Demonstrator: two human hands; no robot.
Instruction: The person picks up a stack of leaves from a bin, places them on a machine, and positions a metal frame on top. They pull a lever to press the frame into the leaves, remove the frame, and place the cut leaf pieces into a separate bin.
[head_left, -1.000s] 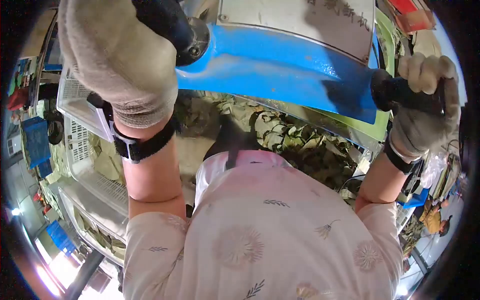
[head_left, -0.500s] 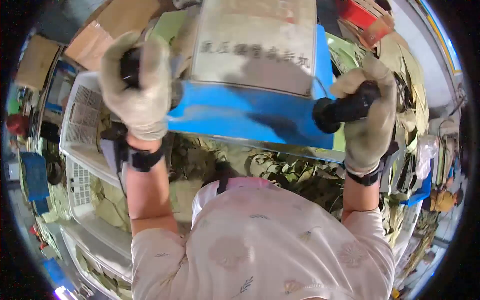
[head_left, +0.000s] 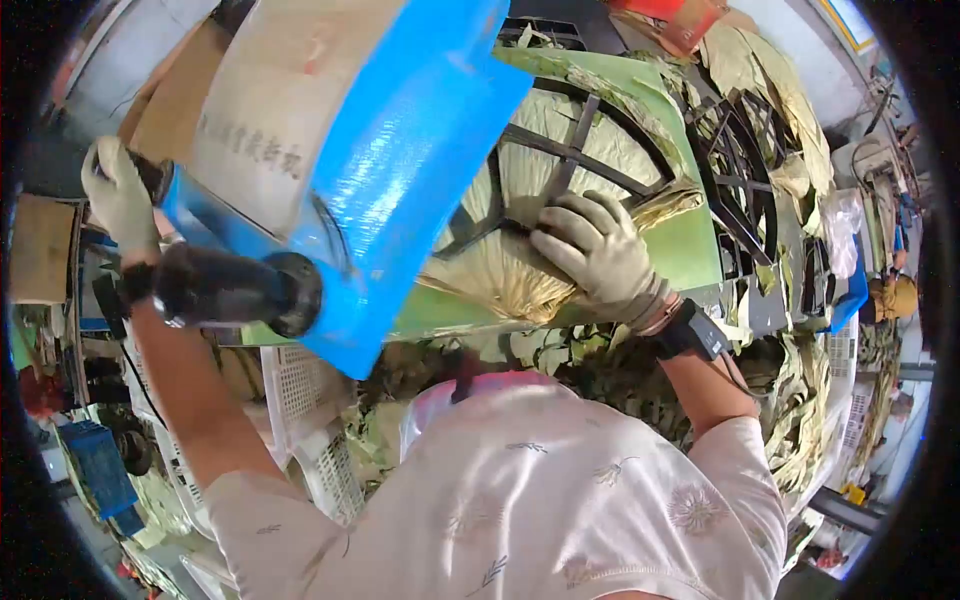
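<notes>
Right grip [head_left: 605,250], half-curled, touches the seemingly stiff frame [head_left: 570,155] beneath it, best held by spokes [head_left: 584,125]; left grip [head_left: 122,205] clasps black handle [head_left: 152,178].

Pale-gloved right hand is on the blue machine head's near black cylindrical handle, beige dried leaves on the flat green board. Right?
No: the head view shows the right hand at the black spoked frame and beige dried leaves, off the black cylindrical handle. Leaves on the flat green board: correct.
</notes>
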